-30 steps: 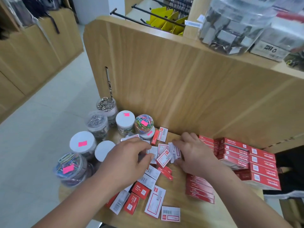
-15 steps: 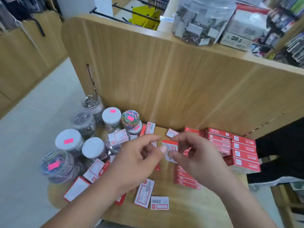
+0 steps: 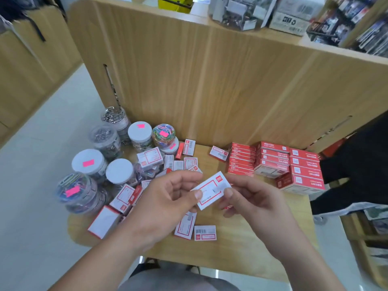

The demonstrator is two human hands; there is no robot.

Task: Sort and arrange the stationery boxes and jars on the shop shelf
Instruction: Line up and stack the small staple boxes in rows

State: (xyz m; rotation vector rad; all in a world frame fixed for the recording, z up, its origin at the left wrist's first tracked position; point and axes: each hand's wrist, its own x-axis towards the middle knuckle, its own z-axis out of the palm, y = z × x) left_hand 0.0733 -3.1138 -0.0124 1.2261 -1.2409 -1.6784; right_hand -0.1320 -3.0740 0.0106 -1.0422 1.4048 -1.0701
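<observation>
A small white box with a red border (image 3: 212,190) is lifted above the wooden shelf (image 3: 241,244). My left hand (image 3: 165,204) pinches its left end and my right hand (image 3: 254,201) pinches its right end. Below and behind my hands, several similar small red-and-white boxes (image 3: 184,226) lie scattered. Stacks of red boxes (image 3: 273,162) stand in rows at the right. A cluster of clear jars with white lids and pink stickers (image 3: 90,164) fills the left side, one of them holding coloured clips (image 3: 163,134).
A tall wooden panel (image 3: 210,80) rises behind the shelf. On top of it stand a clear tub of binder clips (image 3: 237,11) and a white carton (image 3: 294,15). Tiled floor (image 3: 31,185) lies to the left. A dark garment (image 3: 361,164) is at the right.
Both hands have risen from the scattered pile with one small box held between them, and it now sits closer to the camera. The camera has shifted towards the right.
</observation>
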